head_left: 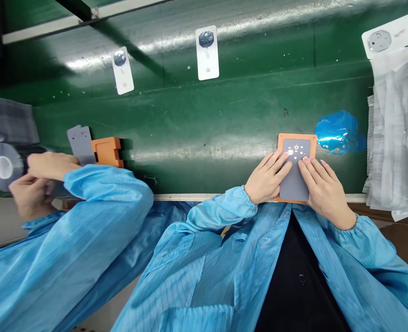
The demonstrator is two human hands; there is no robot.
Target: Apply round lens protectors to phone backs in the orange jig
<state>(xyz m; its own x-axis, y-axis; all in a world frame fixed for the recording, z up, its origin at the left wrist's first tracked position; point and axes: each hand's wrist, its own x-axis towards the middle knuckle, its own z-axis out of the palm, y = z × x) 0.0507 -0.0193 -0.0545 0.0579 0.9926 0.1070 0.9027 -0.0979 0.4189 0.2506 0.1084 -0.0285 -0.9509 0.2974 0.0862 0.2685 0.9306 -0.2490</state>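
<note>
In front of me, at the bench's near edge, lies an orange rectangular fixture (314,144) with a flat grey panel (293,184) in it. The panel has a group of small holes near its far end. My left hand (267,177) rests on the panel's left side, fingers stretched out and flat. My right hand (323,186) lies along the right side, its fingers also extended over the panel. The fingertips of both hands are close to the holes. Just beyond the fixture's right corner is a crumpled shiny blue film (337,131).
White phone-shaped panels (207,60) (124,78) lie along the green bench (197,124). Stacked plastic-wrapped pieces (398,138) stand at the right. On the left, a co-worker's hands (48,168) are near a tape roll (5,167), a grey panel (81,143) and an orange block (107,151).
</note>
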